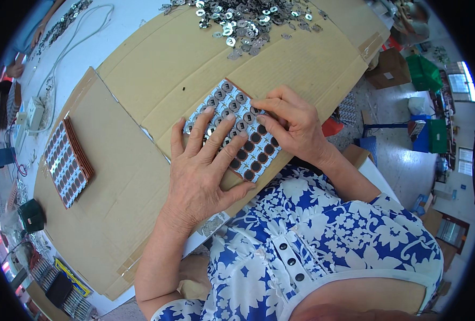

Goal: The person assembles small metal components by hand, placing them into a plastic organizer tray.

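Note:
A blue-and-white panel (252, 160) with rows of round spots lies tilted on cardboard in front of me. Small silvery metal discs (240, 98) cover spots in its upper rows; the lower right spots are bare and dark. My left hand (197, 174) rests on the panel's left part, fingers spread, hiding some rows. At the panel's right edge, my right hand (296, 125) has thumb and index finger close together over a spot. Whatever is between those fingertips is too small to make out.
Loose metal discs (243, 24) are heaped at the far edge of the cardboard sheet (157, 80). A stack of similar panels (69, 163) stands at left. Behind it lie a white cable (66, 51) and a power strip (35, 113). Another person's hand (16, 69) shows at far left.

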`<state>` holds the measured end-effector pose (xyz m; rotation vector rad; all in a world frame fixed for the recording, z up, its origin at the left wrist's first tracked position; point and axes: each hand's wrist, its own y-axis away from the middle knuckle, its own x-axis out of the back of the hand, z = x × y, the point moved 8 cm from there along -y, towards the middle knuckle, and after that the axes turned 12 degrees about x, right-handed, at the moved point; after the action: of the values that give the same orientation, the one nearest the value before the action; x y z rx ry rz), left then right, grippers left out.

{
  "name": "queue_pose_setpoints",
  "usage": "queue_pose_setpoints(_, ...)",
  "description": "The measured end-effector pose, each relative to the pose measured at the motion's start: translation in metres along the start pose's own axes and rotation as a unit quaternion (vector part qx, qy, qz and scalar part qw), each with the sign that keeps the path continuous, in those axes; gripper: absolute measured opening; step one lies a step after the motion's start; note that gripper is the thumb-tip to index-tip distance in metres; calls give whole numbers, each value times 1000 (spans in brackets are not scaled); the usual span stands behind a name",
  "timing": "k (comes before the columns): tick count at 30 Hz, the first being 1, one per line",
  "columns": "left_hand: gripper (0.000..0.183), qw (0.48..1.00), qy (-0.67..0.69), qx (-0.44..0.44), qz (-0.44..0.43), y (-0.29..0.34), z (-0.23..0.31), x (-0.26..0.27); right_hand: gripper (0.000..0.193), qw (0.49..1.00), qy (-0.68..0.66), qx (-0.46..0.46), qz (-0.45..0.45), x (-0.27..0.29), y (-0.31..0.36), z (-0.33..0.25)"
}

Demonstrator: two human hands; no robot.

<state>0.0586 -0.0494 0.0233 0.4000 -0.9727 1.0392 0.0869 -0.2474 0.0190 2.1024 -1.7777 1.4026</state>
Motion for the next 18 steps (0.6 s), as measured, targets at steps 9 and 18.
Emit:
queue_pose_setpoints(9, 88, 1000, -19, 14, -21, 0, 0, -1, 23, 996, -64, -61, 8, 4, 1, 11)
queue_pose_setpoints(18, 83, 998, -52, 34, 22, -3, -12, 3, 22, 999, -23, -29, -10, -7, -70, 38)
